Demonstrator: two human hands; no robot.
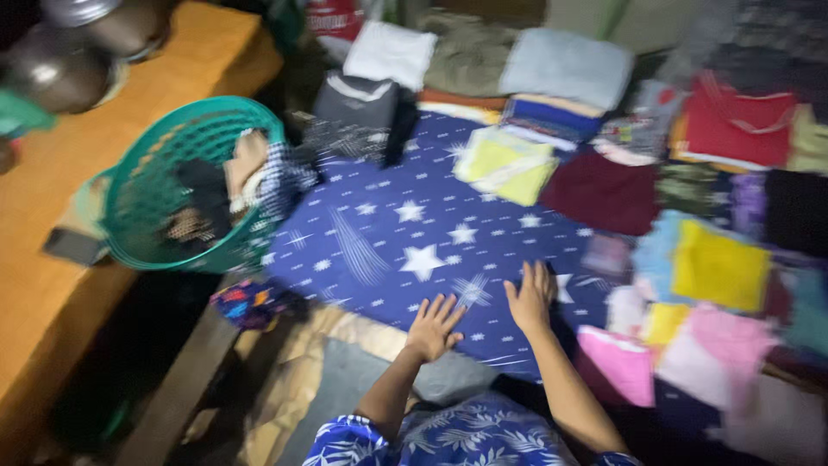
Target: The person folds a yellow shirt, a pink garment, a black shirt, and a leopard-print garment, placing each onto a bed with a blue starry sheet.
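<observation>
Both my palms flat, fingers spread, gripping nothing: left hand (434,327), right hand (530,298) on star-print blue sheet (388,233); green basket (151,185) far left, nearer left hand.

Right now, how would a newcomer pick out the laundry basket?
Start at the blue star-printed sheet under both hands. Follow its left edge to the orange wooden table. The basket leans there: round, teal plastic lattice, tipped toward the sheet, clothes spilling out, unlike the folded piles.

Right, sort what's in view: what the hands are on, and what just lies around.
In hand: left hand and right hand, flat on the blue star-print sheet.
Lying about: green basket of clothes, folded piles, pink cloth, metal pots.
</observation>
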